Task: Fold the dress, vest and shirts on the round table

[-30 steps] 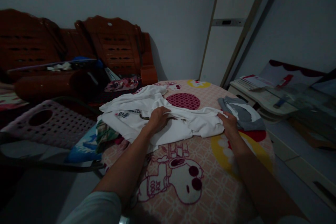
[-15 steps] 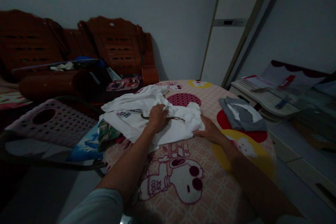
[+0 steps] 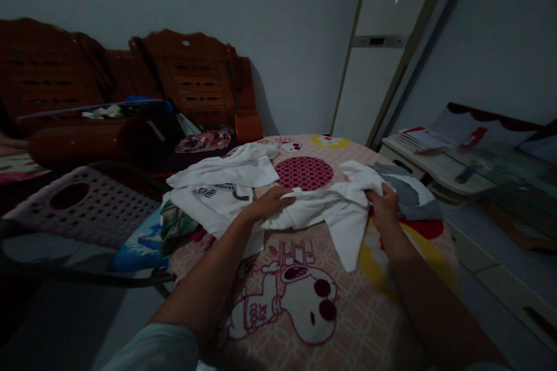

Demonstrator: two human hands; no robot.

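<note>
A white garment (image 3: pixel 319 203), crumpled and stretched sideways, is gripped at both ends above the patterned tablecloth (image 3: pixel 361 342). My left hand (image 3: pixel 272 203) has its fingers closed on the left end. At the other end my right hand (image 3: pixel 383 203) pinches the fabric, with a pointed flap hanging below. More white clothing (image 3: pixel 226 168) lies at the table's left, one piece bearing a dark print. Under its edge a green plaid cloth (image 3: pixel 176 223) shows. A folded grey garment (image 3: pixel 418 197) lies beyond my right hand, partly hidden by it.
Left of the table stands a woven chair (image 3: pixel 117 203) with a blue cushion (image 3: pixel 139 243). Behind it is a wooden bench (image 3: pixel 191 78) with things on its seat. At the right, a cabinet (image 3: pixel 461 171) carries papers and a glass top. A tall white unit (image 3: pixel 369 81) stands by the wall.
Both hands have drawn the white garment rightward off the other white clothing. My right hand has moved up and right, and the garment is now stretched out between my hands.
</note>
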